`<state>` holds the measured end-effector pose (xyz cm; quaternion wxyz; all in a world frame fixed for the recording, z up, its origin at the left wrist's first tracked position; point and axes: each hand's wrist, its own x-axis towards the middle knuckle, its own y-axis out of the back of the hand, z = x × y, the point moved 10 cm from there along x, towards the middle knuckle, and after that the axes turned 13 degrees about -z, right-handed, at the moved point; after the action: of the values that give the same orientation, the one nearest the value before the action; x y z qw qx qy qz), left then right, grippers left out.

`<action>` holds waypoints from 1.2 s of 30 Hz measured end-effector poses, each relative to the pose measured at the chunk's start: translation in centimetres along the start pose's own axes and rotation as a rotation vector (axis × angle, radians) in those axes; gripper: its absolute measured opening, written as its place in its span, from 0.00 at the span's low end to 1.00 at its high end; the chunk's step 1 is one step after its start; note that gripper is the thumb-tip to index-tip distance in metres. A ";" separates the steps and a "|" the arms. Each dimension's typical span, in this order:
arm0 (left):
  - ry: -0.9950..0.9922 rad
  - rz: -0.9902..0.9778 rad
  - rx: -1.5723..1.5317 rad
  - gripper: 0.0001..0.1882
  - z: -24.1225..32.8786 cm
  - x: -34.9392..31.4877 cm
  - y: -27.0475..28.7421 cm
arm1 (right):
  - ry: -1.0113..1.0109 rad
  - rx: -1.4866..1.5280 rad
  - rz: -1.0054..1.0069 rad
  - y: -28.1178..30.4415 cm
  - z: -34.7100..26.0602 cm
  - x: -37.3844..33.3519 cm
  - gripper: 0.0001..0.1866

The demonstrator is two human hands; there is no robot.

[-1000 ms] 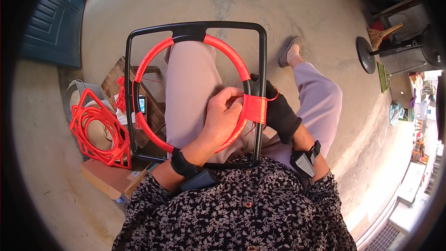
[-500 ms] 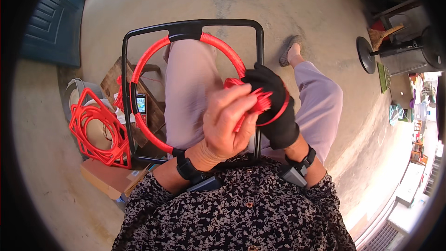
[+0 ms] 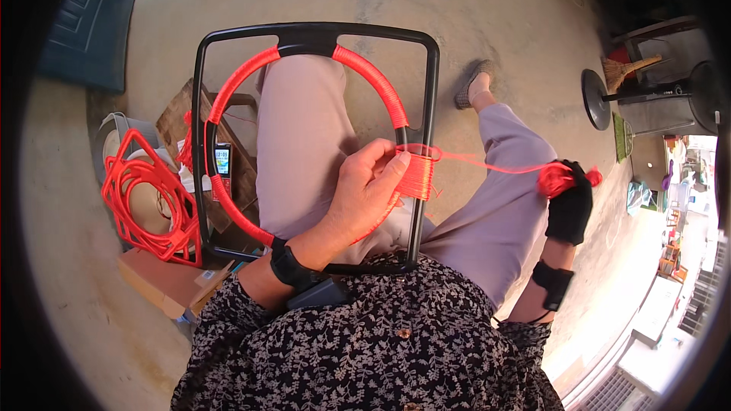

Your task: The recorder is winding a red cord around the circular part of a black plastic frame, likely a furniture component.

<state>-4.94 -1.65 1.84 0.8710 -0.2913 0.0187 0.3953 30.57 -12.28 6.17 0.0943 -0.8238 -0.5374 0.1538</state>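
A black rectangular frame (image 3: pixel 388 31) lies across my lap. Inside it is a ring (image 3: pixel 371 76) mostly wound with red cord. At the right, a wide wrapping of red cord (image 3: pixel 417 176) binds the ring to the frame's side bar. My left hand (image 3: pixel 356 192), bare, is closed at this wrapping, thumb and fingers pinching its upper left edge. A red cord strand (image 3: pixel 499 168) runs taut to the right. My right hand (image 3: pixel 571 209), in a black glove, is closed around a bundle of red cord (image 3: pixel 556 180), out past my right knee.
Several red frames (image 3: pixel 145 209) lean at the left, above a cardboard box (image 3: pixel 156 278). A phone (image 3: pixel 221 167) rests on a wooden stool (image 3: pixel 173 110). A standing fan (image 3: pixel 598 99) and a straw broom (image 3: pixel 628 68) are at the right. A blue door (image 3: pixel 84 19) stands far left.
My right hand has swung away to the right with the cord bundle, drawing the strand out straight. My left hand has closed on the wrapping, which now shows. The frame has shifted slightly.
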 end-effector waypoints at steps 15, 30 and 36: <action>0.036 0.020 -0.168 0.15 -0.4 0.1 0.1 | -0.441 -0.449 -0.627 -21.2 11.4 -1.9 0.18; 0.118 -0.042 -0.304 0.13 -1.0 -0.1 0.1 | -0.339 0.564 -0.439 -20.1 11.2 0.4 0.12; 0.067 -0.005 -0.131 0.13 -1.0 0.3 0.8 | -0.595 -0.210 -0.152 -13.8 10.9 0.6 0.16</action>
<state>-5.12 -1.58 0.60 0.8500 -0.3606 0.0210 0.3835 15.13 -6.23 0.32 -0.1410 -0.7055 -0.6142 0.3242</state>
